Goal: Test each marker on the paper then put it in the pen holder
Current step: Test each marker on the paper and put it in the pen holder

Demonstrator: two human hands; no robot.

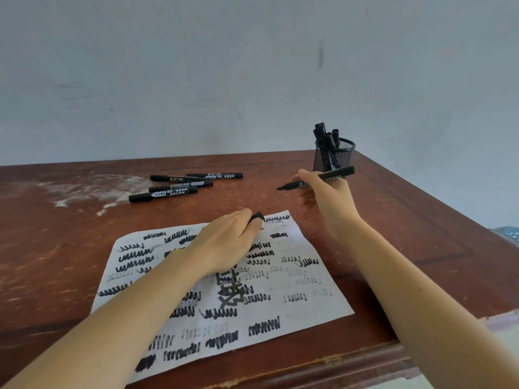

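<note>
Four capped markers (179, 185) are lying beyond the paper (280, 313), leftward. Left grip (224, 242) is resting on paper's far edge, pinching a black cap (257, 216). Right grip (325, 192) is holding uncapped marker (341, 172) beyond paper's right corner. Pen holder (334, 158) is standing farther beyond.

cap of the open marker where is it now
In the head view the cap is pinched in the left hand over the paper's far edge, left of the marker held by the right hand.

Our left hand (224, 242) rests palm-down, fingers (250, 226) curled round a cap (257, 216); our right hand (327, 200), raised, grips a marker (334, 174).
</note>
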